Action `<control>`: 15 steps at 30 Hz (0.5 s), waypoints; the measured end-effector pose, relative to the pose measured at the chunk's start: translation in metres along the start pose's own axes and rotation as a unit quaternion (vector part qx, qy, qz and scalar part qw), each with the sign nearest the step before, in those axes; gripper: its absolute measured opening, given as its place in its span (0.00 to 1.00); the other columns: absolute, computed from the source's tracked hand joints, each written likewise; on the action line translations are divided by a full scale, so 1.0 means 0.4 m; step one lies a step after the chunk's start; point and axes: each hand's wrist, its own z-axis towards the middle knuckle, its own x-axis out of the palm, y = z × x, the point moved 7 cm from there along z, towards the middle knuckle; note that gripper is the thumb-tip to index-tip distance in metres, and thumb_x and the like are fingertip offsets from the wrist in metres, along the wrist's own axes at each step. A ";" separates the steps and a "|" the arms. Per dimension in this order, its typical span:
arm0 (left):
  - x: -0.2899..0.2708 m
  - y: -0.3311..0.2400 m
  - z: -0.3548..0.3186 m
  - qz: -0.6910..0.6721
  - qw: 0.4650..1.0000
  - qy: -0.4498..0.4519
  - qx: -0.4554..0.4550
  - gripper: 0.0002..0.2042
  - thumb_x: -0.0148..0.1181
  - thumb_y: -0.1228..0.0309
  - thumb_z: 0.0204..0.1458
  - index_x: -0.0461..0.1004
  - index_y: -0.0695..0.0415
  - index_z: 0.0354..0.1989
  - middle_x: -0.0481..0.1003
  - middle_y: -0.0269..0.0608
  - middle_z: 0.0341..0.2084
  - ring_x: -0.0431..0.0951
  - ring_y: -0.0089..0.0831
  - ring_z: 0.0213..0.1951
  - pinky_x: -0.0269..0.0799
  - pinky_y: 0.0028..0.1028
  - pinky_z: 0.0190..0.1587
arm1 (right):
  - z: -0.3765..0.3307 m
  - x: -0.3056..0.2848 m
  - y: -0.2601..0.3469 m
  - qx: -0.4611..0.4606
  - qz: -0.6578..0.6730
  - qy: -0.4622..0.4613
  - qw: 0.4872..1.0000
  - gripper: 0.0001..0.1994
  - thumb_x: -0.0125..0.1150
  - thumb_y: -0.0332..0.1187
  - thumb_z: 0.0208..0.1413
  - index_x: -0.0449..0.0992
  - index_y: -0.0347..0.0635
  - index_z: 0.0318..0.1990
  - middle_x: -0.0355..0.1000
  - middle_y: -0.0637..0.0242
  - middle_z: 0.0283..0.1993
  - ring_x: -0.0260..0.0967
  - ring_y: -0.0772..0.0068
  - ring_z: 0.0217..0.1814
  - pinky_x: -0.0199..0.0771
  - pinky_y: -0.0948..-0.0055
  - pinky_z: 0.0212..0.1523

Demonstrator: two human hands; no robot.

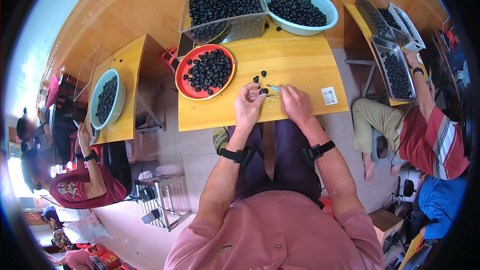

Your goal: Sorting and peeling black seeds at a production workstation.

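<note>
A small round black part (264, 91) is pinched in the fingertips of my left hand (248, 104), low over the yellow wooden table. My right hand (297, 102) closes on a slim tool with a light-blue handle (274, 88). The tool's narrow tip points left toward the black part; it is too small to tell what kind of tip it is. Just beyond my fingers lie two loose black parts (263, 73). Pale crumbs or shavings (272, 101) are scattered on the wood between my hands.
Left of my hands is a red round tray (180, 86) holding black parts. At the back stand a clear plastic bin (250, 26) and a light-blue basin (305, 31), both heaped with parts. People work at side tables left and right. A white label (329, 96) is on the table.
</note>
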 end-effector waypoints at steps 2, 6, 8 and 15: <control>0.002 -0.001 0.001 0.011 1.000 0.003 -0.001 0.17 0.67 0.84 0.51 0.74 0.64 0.50 0.79 0.36 0.32 0.78 0.19 0.34 0.76 0.19 0.40 | -0.001 0.001 0.000 -0.002 -0.001 -0.002 1.000 0.07 0.56 0.26 0.54 0.76 0.39 0.40 0.71 0.62 0.30 0.76 0.60 0.33 0.79 0.62 0.31; -0.006 0.001 0.001 0.028 0.999 -0.006 0.013 0.13 0.68 0.82 0.51 0.77 0.65 0.45 0.78 0.36 0.33 0.79 0.20 0.34 0.76 0.20 0.39 | 0.005 -0.007 0.008 -0.002 0.003 -0.001 1.000 0.07 0.56 0.26 0.54 0.76 0.39 0.40 0.72 0.62 0.30 0.76 0.60 0.33 0.79 0.62 0.31; -0.007 -0.002 0.001 0.050 0.999 -0.008 0.022 0.11 0.69 0.82 0.50 0.78 0.65 0.43 0.78 0.37 0.32 0.80 0.21 0.33 0.76 0.21 0.38 | 0.007 -0.009 0.009 0.000 0.006 0.000 1.000 0.07 0.56 0.26 0.54 0.76 0.39 0.40 0.72 0.62 0.30 0.76 0.60 0.33 0.78 0.62 0.31; -0.013 -0.015 0.002 0.066 0.997 -0.011 0.044 0.08 0.69 0.81 0.50 0.81 0.63 0.39 0.76 0.37 0.31 0.78 0.21 0.31 0.74 0.21 0.37 | 0.011 -0.011 0.008 0.000 0.013 -0.011 1.000 0.05 0.56 0.26 0.54 0.75 0.40 0.38 0.71 0.61 0.29 0.76 0.59 0.32 0.78 0.61 0.31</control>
